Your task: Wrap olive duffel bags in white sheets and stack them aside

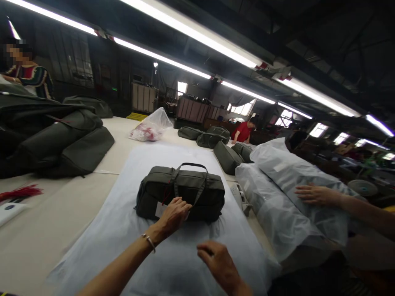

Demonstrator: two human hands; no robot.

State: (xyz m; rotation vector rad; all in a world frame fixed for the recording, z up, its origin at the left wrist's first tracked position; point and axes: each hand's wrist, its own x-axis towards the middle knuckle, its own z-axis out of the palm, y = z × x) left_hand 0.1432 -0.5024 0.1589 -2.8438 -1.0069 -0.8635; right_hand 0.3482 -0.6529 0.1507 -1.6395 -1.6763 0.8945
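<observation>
A dark green duffel bag (212, 196) sits upright on a pale plastic sheet (123, 246), its two strap handles raised. My left hand (175, 214), with a bracelet at the wrist, is at the bag's front with its fingers curled in. Beside those fingers hangs a white tag (159, 209), and a red cord (166, 193) runs above it. Whatever the fingertips pinch is hidden from me. Lower and to the right, my right hand (220, 263) hovers over the sheet, apart from the bag. Its fingers bend loosely, thumb apart, with nothing visible in them.
Plastic-wrapped bags (277, 213) lie at right, under another person's hand (317, 195). Dark bags (55, 139) are heaped at left near red cords (23, 192). Farther back are a clear plastic bag (152, 125), more green bags (210, 139) and a person in red (243, 131).
</observation>
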